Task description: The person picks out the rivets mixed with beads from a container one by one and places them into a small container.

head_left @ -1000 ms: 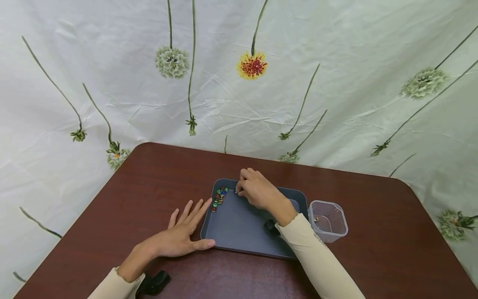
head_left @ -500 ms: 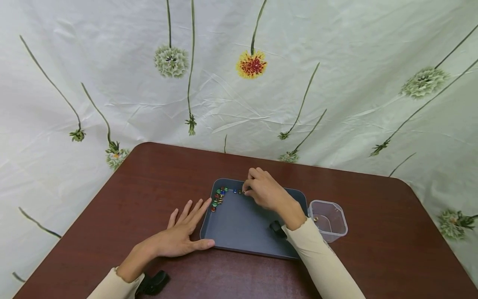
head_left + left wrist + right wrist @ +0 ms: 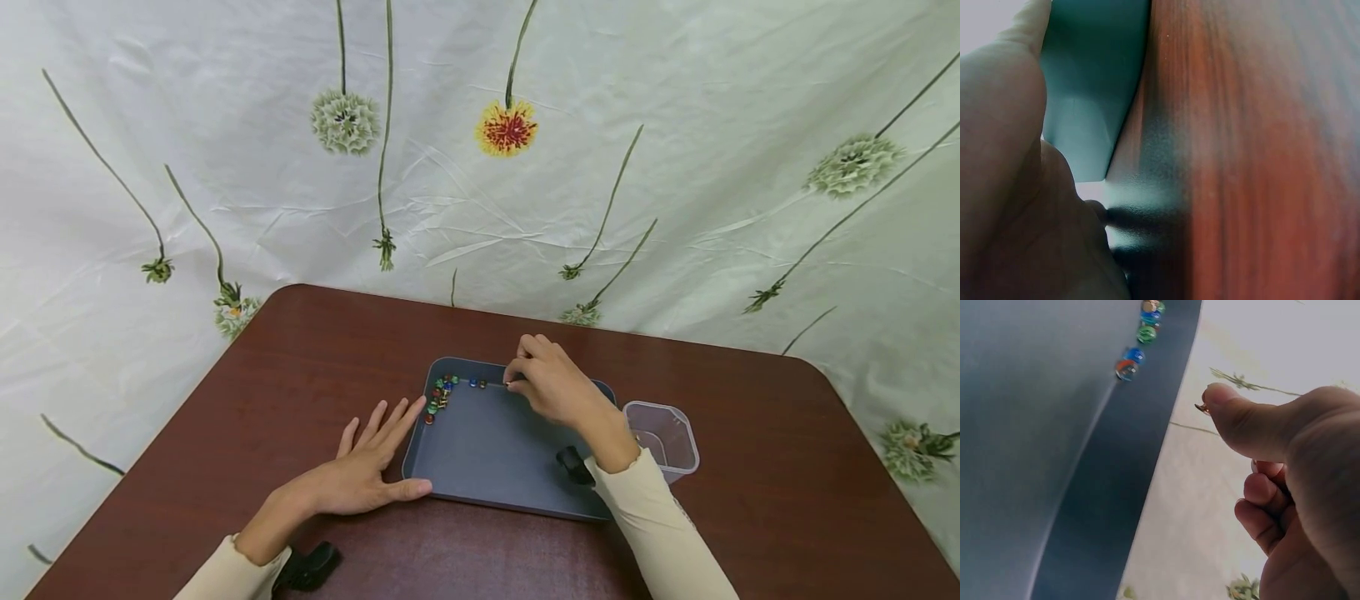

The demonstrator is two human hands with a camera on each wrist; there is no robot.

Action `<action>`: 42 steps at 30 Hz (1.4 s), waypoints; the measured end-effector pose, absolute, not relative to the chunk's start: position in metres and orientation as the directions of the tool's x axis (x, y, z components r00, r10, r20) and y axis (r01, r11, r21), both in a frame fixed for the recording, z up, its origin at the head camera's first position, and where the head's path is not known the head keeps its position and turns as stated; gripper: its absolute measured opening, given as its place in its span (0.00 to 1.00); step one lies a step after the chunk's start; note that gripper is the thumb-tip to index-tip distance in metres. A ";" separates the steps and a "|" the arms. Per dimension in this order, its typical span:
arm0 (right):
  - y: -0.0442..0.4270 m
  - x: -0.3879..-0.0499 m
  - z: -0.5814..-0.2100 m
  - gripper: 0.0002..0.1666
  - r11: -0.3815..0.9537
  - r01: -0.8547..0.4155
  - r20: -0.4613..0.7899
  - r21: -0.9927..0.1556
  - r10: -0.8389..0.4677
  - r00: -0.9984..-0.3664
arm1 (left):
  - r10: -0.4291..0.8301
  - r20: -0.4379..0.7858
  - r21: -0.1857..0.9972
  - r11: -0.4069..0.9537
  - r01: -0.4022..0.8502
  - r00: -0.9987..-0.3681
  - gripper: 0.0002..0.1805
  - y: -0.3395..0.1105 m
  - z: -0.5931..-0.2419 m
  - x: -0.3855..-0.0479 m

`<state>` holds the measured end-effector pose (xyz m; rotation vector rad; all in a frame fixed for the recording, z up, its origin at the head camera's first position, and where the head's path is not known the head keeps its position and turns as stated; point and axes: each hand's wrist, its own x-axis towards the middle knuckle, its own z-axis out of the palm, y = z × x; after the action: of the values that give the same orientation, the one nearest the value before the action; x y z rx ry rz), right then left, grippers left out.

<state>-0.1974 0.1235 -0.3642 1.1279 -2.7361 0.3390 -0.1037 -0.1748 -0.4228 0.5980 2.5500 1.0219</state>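
A dark grey tray point(image 3: 495, 450) lies on the table. Colourful glass marbles point(image 3: 437, 400) cluster along its left side, and two more marbles point(image 3: 477, 384) sit by the far wall; the right wrist view shows a blue one and an orange-and-clear one point(image 3: 1127, 370) touching. My right hand point(image 3: 555, 387) is over the tray's far edge, pinching a small shiny marble point(image 3: 1202, 409) between thumb and finger, mostly hidden by the thumb. My left hand point(image 3: 363, 477) lies with fingers spread at the tray's left edge, its thumb at the near left corner.
A clear plastic container point(image 3: 671, 433) stands against the tray's right side, partly behind my right forearm. The brown table point(image 3: 337, 350) extends around the tray, and a flower-patterned cloth point(image 3: 465, 192) hangs behind it.
My right hand has moved to the right along the tray's far edge, uncovering the blue marble and the one beside it. My left hand has stayed where it was.
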 end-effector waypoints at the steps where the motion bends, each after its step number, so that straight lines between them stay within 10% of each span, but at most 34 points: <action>1: 0.126 -0.196 -0.363 0.04 0.689 -0.710 0.242 -0.148 -0.671 -0.701 | 0.494 -0.146 0.713 0.653 0.254 -0.857 0.56 -0.175 -0.423 -0.104; 42: 0.259 -0.142 -0.360 0.10 0.729 -0.681 0.436 -0.072 -0.591 -0.679 | 0.498 -0.139 0.717 0.647 0.260 -0.856 0.55 -0.174 -0.422 -0.105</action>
<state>-0.1419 0.2590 -0.3601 0.9795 -2.5463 0.3215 -0.1052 -0.1736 -0.4221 0.6052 2.5443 1.0330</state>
